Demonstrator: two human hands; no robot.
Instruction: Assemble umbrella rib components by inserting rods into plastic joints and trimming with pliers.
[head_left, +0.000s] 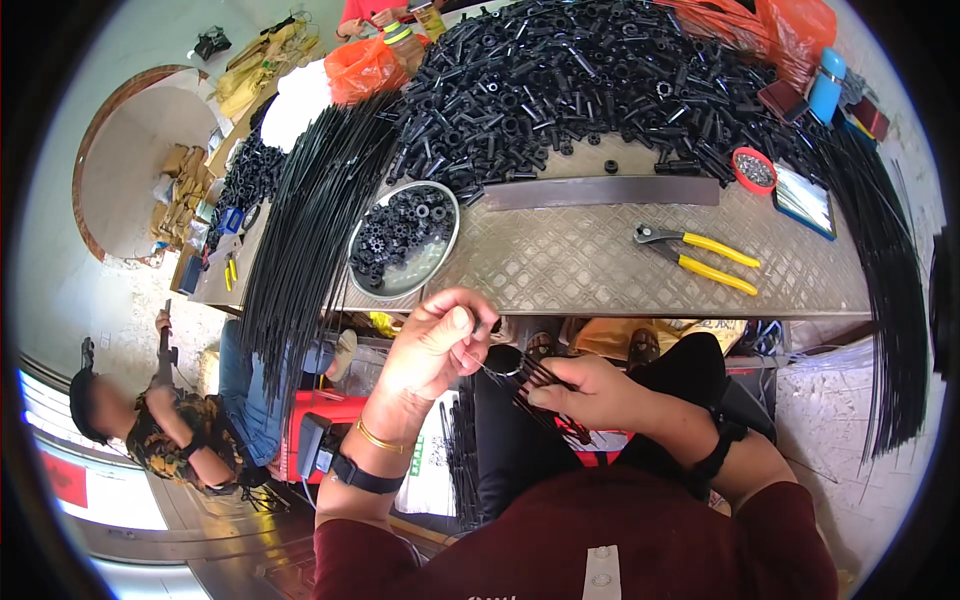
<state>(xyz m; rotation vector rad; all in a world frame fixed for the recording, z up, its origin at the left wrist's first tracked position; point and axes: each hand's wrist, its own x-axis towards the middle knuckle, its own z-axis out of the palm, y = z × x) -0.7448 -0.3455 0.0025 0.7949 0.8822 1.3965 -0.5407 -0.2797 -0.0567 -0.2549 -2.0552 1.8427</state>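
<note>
My left hand (435, 345) is closed in a pinch in front of the table's near edge, with a small dark piece (495, 325) at its fingertips. A thin pale strand runs down from those fingers. My right hand (590, 390) grips a bundle of thin black rods (545, 400) over my lap. At the bundle's left end, close to my left fingers, is a round black part (503, 360). Beyond my left hand, a round white bowl (452, 245) holds several small black toothed rings (395, 225).
Yellow-handled pliers (700, 255) and a flat metal bar (600, 192) lie on the patterned table (540, 270). A heap of black plastic parts (580, 80) covers its far side. Long black rods overhang at left (310, 210) and right (880, 290). Another person (180, 430) sits at left.
</note>
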